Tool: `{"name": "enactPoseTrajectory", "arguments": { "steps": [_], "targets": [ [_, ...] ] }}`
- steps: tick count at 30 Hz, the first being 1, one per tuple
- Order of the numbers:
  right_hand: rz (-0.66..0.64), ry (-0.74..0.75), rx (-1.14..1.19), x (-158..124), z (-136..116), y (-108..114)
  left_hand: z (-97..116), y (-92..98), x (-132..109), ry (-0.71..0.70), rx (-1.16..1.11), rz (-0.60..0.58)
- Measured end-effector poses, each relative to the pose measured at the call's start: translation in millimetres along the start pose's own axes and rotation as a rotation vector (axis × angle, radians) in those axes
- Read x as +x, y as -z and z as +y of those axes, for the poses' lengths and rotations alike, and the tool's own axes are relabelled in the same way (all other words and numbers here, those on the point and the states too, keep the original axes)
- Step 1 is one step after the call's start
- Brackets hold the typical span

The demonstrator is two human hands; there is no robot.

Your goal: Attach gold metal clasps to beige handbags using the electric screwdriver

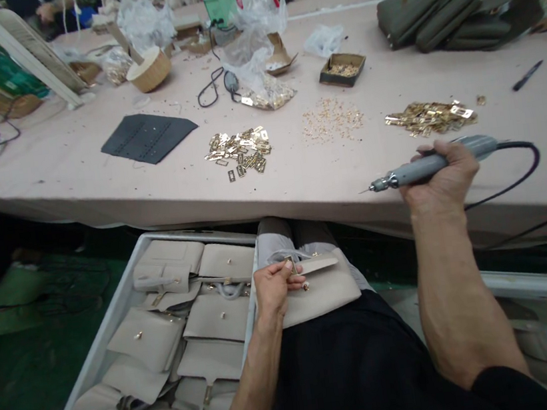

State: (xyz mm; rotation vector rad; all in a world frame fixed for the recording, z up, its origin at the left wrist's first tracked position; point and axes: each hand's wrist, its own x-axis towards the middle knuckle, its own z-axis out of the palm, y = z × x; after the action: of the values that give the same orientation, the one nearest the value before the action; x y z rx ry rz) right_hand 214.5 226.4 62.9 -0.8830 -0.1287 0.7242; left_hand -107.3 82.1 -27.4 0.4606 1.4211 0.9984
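My right hand [444, 176] grips a grey electric screwdriver [424, 168] with its tip pointing left, resting on the near edge of the pink table [300, 181]; its black cable [526, 175] loops off to the right. My left hand [274, 285] pinches the flap of a beige leather bag [319, 286] that lies on my lap, fingers at a small gold fitting. The bag sits below the table edge, apart from the screwdriver.
A white bin [115, 306] at my left holds several beige bags. On the table lie piles of gold plates [241, 150], small gold screws [333, 120], more gold plates [430, 117], a dark leather panel [148, 137], a small cardboard box [342, 69] and olive bags [449, 10].
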Motion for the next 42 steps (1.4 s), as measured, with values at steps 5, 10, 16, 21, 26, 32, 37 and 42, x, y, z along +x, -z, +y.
{"name": "enactPoseTrajectory", "arguments": {
  "steps": [5, 10, 16, 21, 26, 32, 37, 42],
  "targets": [
    [-0.163, -0.161, -0.045, -63.3, 12.9, -9.0, 1.4, -7.9, -4.8, -0.059, 0.022, 0.026],
    [-0.238, -0.347, 0.023, -109.8, 36.3, -12.5, 0.7, -15.4, -5.7, -0.087, 0.05, 0.046],
    [-0.26, -0.437, 0.029, -130.2, 53.0, -11.5, 0.0, -15.1, -6.3, -0.089, 0.031, 0.046],
    [-0.363, -0.392, -0.052, -143.0, 61.7, -7.7, -6.8, -13.6, -2.7, -0.095, 0.017, 0.048],
    [-0.443, -0.343, -0.093, -161.0, 69.6, -6.1, -10.3, -14.5, -1.4, -0.099, 0.06, 0.051],
    [-0.523, -0.301, -0.139, -179.5, 73.2, -8.0, -10.6, -14.7, -1.1, -0.109, 0.106, 0.065],
    [-0.554, -0.269, -0.153, -184.3, 76.7, -9.7, -13.5, -13.9, 0.3, -0.104, 0.109, 0.075],
    [-0.548, -0.261, -0.154, -184.9, 81.3, -8.9, -12.5, -13.2, -0.4, -0.099, 0.125, 0.073]
  ]
}}
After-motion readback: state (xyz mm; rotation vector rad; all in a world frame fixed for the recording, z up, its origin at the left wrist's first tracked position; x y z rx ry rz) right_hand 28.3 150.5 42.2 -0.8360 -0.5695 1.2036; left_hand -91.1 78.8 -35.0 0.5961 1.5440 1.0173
